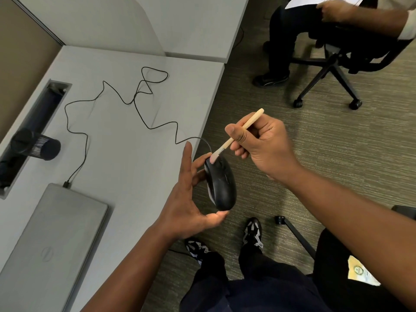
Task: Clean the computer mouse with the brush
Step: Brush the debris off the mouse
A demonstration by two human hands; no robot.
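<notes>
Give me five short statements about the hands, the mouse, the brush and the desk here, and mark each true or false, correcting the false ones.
1. The left hand holds the mouse. True.
2. The brush is in the right hand, bristles on the mouse's front end. True.
3. The mouse rests flat on the desk. False: it is held up beyond the desk edge, over the carpet.
4. The laptop is open. False: its lid is closed.
5. The mouse is wireless. False: a black cable runs from it across the desk toward the laptop.
</notes>
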